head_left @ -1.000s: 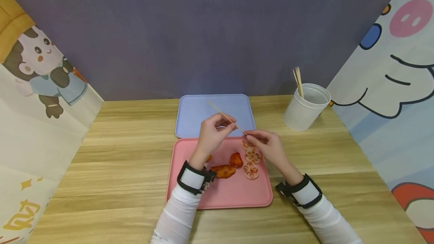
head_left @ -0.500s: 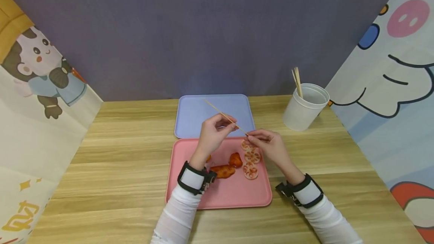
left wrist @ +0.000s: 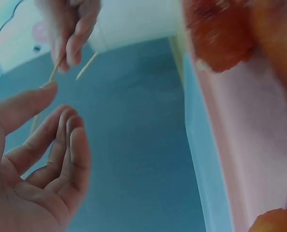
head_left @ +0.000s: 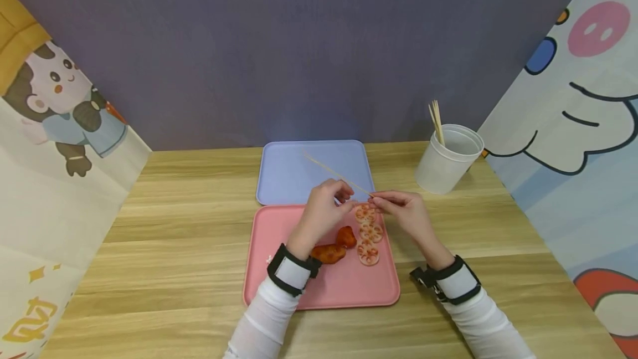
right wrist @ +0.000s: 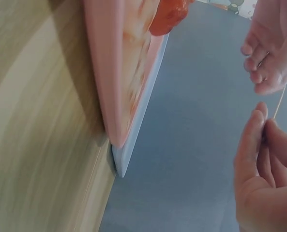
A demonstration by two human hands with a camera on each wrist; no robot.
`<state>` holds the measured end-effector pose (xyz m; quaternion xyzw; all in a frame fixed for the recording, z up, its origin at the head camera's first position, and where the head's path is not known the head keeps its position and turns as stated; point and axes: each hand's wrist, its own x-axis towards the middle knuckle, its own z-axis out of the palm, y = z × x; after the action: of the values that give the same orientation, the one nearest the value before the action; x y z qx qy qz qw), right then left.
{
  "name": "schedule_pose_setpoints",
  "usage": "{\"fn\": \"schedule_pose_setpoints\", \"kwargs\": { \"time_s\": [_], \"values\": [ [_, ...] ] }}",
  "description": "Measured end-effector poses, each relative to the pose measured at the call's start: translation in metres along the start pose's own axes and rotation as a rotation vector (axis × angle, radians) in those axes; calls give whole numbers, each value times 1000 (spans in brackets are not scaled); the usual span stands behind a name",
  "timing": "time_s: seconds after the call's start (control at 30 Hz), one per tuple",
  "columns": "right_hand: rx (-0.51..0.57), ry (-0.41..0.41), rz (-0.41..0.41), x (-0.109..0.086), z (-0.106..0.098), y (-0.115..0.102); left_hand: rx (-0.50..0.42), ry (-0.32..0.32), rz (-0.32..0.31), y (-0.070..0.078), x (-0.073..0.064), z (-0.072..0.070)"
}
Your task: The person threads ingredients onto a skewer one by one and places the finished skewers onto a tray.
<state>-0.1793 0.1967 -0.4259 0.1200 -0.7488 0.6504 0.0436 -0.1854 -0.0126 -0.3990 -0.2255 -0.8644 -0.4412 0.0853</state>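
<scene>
My right hand pinches a thin bamboo skewer by one end between thumb and fingertips. The skewer slants up and left over the blue tray. My left hand is close beside it, thumb and fingers spread apart, with the skewer passing behind the thumb in the left wrist view. Below the hands lies a pink tray. On it are several lotus root slices at the right, a browned chicken wing and a reddish meat chunk. The left forearm covers part of the tray.
A white bucket with several bamboo skewers leaning in it stands at the back right. The blue tray lies behind the pink one on the wooden table. A dark grey wall rises behind.
The left fingers have come off the skewer and spread, and that hand has shifted slightly right and down. The right hand keeps its pinch and has moved a little to the right.
</scene>
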Motion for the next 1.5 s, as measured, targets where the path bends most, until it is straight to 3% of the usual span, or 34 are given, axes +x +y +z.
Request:
{"fn": "schedule_pose_setpoints", "kwargs": {
  "time_s": [0.23,0.33,0.4,0.53,0.57,0.77,0.87,0.93,1.23,1.5],
  "values": [
    [50,20,-8,-2,-12,3,283,-153,15,15,-14,19],
    [45,32,-1,-3,-20,8,355,-242,15,18,-19,27],
    [62,34,-15,-1,-28,25,396,-297,6,19,-23,33],
    [108,30,-80,4,-47,79,484,-379,14,21,-28,42],
    [108,36,-71,3,-48,79,510,-390,26,21,-29,44],
    [104,39,-22,-9,-51,58,570,-415,86,20,-36,55],
    [134,57,-41,-3,-66,96,600,-421,96,21,-37,58],
    [112,94,-5,1,-73,108,616,-424,101,22,-38,59],
    [101,129,24,3,-81,106,719,-433,129,27,-39,64],
    [67,154,41,5,-83,106,716,-408,159,25,-40,67]
  ]
}}
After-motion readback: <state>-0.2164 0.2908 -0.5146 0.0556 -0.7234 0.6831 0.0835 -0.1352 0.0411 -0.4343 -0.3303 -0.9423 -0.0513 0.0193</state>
